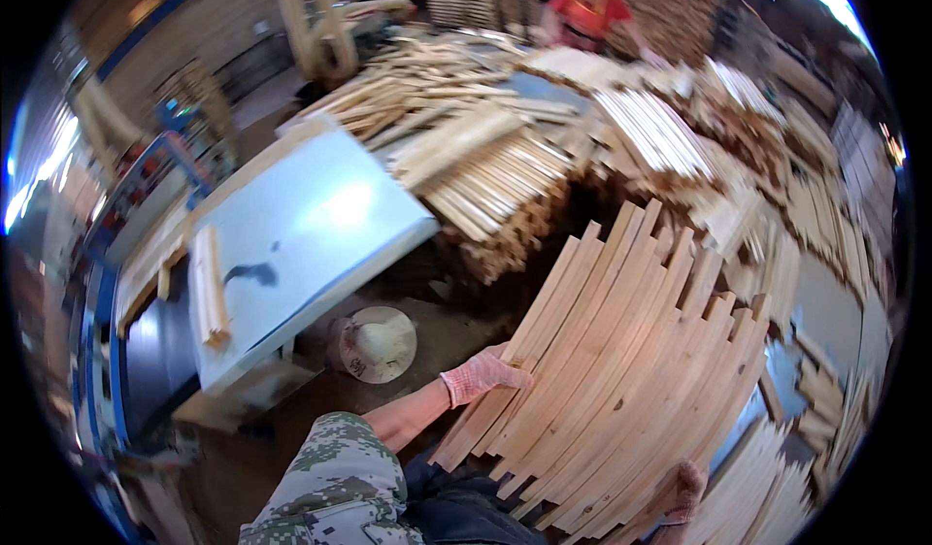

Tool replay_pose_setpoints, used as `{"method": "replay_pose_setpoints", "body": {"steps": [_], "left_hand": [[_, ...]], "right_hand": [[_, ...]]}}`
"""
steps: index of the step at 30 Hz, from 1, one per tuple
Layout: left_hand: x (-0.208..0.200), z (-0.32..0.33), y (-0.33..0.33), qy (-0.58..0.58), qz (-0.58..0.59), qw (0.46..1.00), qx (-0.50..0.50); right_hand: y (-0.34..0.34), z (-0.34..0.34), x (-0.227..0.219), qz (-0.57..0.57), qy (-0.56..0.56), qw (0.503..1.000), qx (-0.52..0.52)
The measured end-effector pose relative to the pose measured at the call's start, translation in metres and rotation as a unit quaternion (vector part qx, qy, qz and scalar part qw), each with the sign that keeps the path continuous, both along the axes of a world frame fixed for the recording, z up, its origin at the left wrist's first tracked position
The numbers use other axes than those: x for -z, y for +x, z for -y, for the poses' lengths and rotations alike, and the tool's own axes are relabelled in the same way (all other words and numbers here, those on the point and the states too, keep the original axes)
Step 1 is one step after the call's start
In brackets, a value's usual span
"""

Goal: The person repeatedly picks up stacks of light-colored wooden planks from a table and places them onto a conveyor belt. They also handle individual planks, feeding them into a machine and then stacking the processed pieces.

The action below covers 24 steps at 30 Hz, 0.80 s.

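Observation:
A wide row of pale wooden strips (602, 361), laid side by side with uneven ends, slants across in front of my body. My left hand (485, 375), in a pink-and-white knit glove, grips the row's left edge, its thumb on the outermost strips. At the lower right, my right hand (687, 487), gloved too, is closed round the opposite edge, its fingers partly hidden by the wood. The strips are pressed together between both hands. Whether anything supports them from below is hidden.
At left stands a machine with a light-blue metal table (311, 215) bearing a few strips (208, 288). A whitish bucket (379, 344) sits on the floor beside it. Stacked strips (495, 191) rise ahead, more boards (757, 487) lie at right. A person in red (592, 11) stands beyond.

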State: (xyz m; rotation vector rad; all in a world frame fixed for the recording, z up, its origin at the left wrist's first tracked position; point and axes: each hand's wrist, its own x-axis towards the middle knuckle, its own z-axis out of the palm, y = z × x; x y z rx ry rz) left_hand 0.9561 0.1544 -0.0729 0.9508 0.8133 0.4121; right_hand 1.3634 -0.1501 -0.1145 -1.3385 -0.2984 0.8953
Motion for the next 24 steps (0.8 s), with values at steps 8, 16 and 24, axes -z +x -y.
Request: {"method": "replay_pose_setpoints", "body": {"steps": [8,16,24], "left_hand": [[-0.055,0.025,-0.232,0.069,0.050,0.982,-0.169],[-0.054,0.057,-0.449,0.035,0.053,0.919,-0.388],[-0.050,0.031,-0.566,-0.019,-0.088,0.861,-0.500]], "right_hand": [[-0.152,-0.148,-0.080,0.049,0.078,0.978,-0.186],[-0.348,-0.316,-0.095,0.032,0.063,0.919,-0.388],[-0.484,-0.497,-0.050,0.020,-0.054,0.837,-0.544]]}}
